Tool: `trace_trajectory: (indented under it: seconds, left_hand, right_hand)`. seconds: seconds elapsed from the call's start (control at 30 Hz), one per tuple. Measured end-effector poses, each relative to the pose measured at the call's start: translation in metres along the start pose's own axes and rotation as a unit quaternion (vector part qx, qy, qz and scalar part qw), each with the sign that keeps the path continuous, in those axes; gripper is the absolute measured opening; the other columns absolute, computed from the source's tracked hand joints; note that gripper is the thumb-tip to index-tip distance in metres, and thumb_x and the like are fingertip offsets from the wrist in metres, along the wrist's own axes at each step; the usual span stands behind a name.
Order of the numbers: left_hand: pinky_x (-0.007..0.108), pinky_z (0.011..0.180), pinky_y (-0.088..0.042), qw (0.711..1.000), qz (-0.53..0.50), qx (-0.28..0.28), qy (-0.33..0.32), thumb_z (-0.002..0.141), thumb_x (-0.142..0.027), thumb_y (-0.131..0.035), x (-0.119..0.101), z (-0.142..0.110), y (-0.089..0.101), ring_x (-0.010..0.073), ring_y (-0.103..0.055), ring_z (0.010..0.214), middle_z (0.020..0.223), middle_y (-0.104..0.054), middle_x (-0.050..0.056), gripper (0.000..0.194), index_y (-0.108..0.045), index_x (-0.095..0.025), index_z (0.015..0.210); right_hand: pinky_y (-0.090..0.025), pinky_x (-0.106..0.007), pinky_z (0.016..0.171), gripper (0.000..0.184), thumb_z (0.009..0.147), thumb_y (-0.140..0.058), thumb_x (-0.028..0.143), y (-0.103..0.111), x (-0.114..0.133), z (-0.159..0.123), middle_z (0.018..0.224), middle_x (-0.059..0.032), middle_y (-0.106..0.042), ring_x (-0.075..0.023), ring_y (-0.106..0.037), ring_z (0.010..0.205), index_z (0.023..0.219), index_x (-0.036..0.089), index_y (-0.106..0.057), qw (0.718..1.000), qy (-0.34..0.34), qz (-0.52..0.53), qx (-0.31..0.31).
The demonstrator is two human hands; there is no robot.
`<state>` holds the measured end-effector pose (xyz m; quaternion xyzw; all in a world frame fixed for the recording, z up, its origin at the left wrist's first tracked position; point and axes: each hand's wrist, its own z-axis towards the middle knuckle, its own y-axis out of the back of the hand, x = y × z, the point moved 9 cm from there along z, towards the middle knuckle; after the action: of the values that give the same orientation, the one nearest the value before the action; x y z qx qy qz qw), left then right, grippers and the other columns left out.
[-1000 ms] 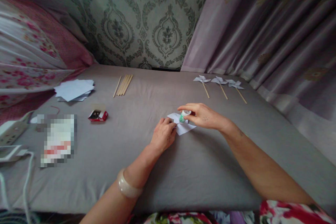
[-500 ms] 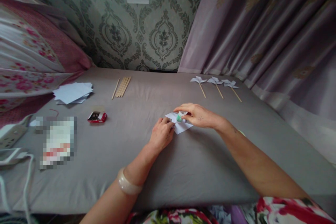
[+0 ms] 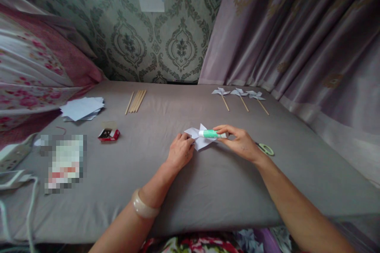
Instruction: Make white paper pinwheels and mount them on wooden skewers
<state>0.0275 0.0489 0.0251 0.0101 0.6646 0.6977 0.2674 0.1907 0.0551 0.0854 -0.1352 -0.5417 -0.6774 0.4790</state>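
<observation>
A green and white glue stick [image 3: 210, 133] lies tilted nearly level in my right hand [image 3: 242, 144], gripped near its right end. Its left end is over the middle of a white paper pinwheel [image 3: 202, 144], touching it or just above; I cannot tell which. My left hand [image 3: 180, 150] has its fingers curled on the left side of that pinwheel, holding it on the grey cloth. The thumb of this hand is mostly hidden. To the right of my right wrist lies a pair of scissors with a pale green handle [image 3: 267, 149], its blades partly covered.
At the back right lie three finished pinwheels on sticks [image 3: 239, 93]. Several wooden sticks [image 3: 137, 101] and a stack of white paper [image 3: 81, 108] are at the back left. Nearer are a red box of small dark pieces [image 3: 109, 134] and a power strip [image 3: 14, 154].
My right hand has drawn back to the right, and the glue stick has tipped from upright to nearly level. The scissors' handle has come into sight. My left hand stays on the paper.
</observation>
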Motion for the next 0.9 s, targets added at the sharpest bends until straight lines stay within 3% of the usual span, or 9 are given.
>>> trace_trajectory:
  seconds: [0.07, 0.13, 0.27, 0.33, 0.43, 0.6, 0.67, 0.77, 0.9]
  left_hand:
    - [0.036, 0.091, -0.045, 1.0, -0.001, -0.002, -0.004, 0.09, -0.022, -0.047, -0.001, 0.0, 0.0, 0.0245, -0.053, 0.101, 0.11, -0.063, 0.009, 0.027, -0.07, -0.018, 0.105]
    - [0.036, 0.09, -0.046, 1.0, -0.003, -0.006, -0.005, 0.089, -0.021, -0.048, -0.001, -0.001, 0.001, 0.0247, -0.054, 0.1, 0.109, -0.064, 0.01, 0.027, -0.07, -0.018, 0.104]
    - [0.036, 0.087, -0.046, 0.998, -0.048, -0.043, 0.004, 0.087, -0.018, -0.052, 0.002, 0.0, 0.007, 0.0242, -0.055, 0.098, 0.104, -0.065, 0.009, 0.023, -0.072, -0.019, 0.098]
    - [0.034, 0.085, -0.046, 0.988, -0.119, -0.094, 0.017, 0.086, -0.018, -0.054, 0.006, 0.001, 0.017, 0.0221, -0.057, 0.094, 0.099, -0.066, 0.009, 0.02, -0.073, -0.018, 0.093]
    - [0.029, 0.075, -0.047, 0.947, -0.273, -0.167, 0.032, 0.084, -0.027, -0.06, 0.013, 0.0, 0.032, 0.0168, -0.058, 0.08, 0.09, -0.066, 0.007, 0.017, -0.071, -0.018, 0.092]
    - [0.027, 0.073, -0.045, 0.869, -0.446, -0.213, 0.019, 0.075, -0.041, -0.071, 0.017, 0.0, 0.041, 0.0158, -0.057, 0.083, 0.095, -0.065, 0.006, 0.03, -0.069, -0.019, 0.096]
    - [0.027, 0.073, -0.044, 0.853, -0.475, -0.215, 0.027, 0.075, -0.041, -0.071, 0.019, -0.001, 0.039, 0.0157, -0.056, 0.082, 0.089, -0.064, 0.004, 0.027, -0.069, -0.019, 0.089]
    - [0.028, 0.074, -0.043, 0.838, -0.503, -0.208, 0.043, 0.074, -0.041, -0.071, 0.022, -0.002, 0.033, 0.0153, -0.055, 0.079, 0.083, -0.064, 0.003, 0.026, -0.07, -0.018, 0.085]
    - [0.029, 0.074, -0.043, 0.828, -0.517, -0.207, 0.063, 0.07, -0.041, -0.074, 0.023, -0.005, 0.032, 0.0151, -0.054, 0.076, 0.08, -0.066, 0.003, 0.028, -0.07, -0.017, 0.084]
  right_hand:
    - [-0.049, -0.036, 0.087, 0.019, 0.072, -0.075, 0.032, 0.014, -0.019, -0.007, 0.106, -0.0055, -0.071, -0.0219, -0.064, 0.1, 0.085, 0.023, -0.065, 0.99, -0.058, 0.098, -0.082]
    - [-0.051, -0.035, 0.086, 0.027, 0.063, -0.082, 0.032, 0.022, -0.038, -0.013, 0.103, -0.0043, -0.072, -0.0207, -0.065, 0.099, 0.083, 0.023, -0.065, 0.96, -0.116, 0.209, -0.145]
    - [-0.054, -0.023, 0.069, 0.035, 0.055, -0.087, 0.026, 0.016, -0.067, -0.018, 0.094, 0.0017, -0.072, -0.0115, -0.066, 0.074, 0.083, 0.024, -0.066, 0.86, -0.227, 0.413, -0.194]
    - [-0.054, -0.018, 0.061, 0.034, 0.055, -0.087, 0.024, 0.004, -0.07, -0.016, 0.083, 0.0038, -0.071, -0.0092, -0.065, 0.066, 0.083, 0.025, -0.067, 0.81, -0.266, 0.488, -0.188]
    - [-0.056, -0.017, 0.06, 0.024, 0.064, -0.082, 0.022, -0.022, -0.06, -0.008, 0.077, 0.0031, -0.07, -0.01, -0.066, 0.067, 0.084, 0.024, -0.068, 0.761, -0.296, 0.557, -0.148]
    - [-0.057, -0.015, 0.059, 0.001, 0.082, -0.067, 0.019, -0.083, -0.025, 0.002, 0.077, -0.0001, -0.07, -0.0083, -0.065, 0.062, 0.082, 0.02, -0.067, 0.676, -0.338, 0.652, -0.057]
    - [-0.055, -0.013, 0.055, 0.009, 0.087, -0.061, 0.021, -0.104, -0.016, 0.002, 0.073, -0.0009, -0.069, -0.0071, -0.062, 0.057, 0.079, 0.018, -0.066, 0.641, -0.36, 0.678, -0.026]
    - [-0.05, -0.012, 0.047, 0.014, 0.089, -0.06, 0.027, -0.121, -0.01, 0.0, 0.07, -0.0012, -0.068, -0.0062, -0.058, 0.051, 0.081, 0.018, -0.067, 0.627, -0.368, 0.686, 0.003]
    - [-0.049, -0.015, 0.048, 0.02, 0.077, -0.074, 0.039, -0.119, -0.014, -0.004, 0.069, 0.0022, -0.065, -0.0066, -0.055, 0.054, 0.083, 0.021, -0.069, 0.685, -0.344, 0.642, 0.003]
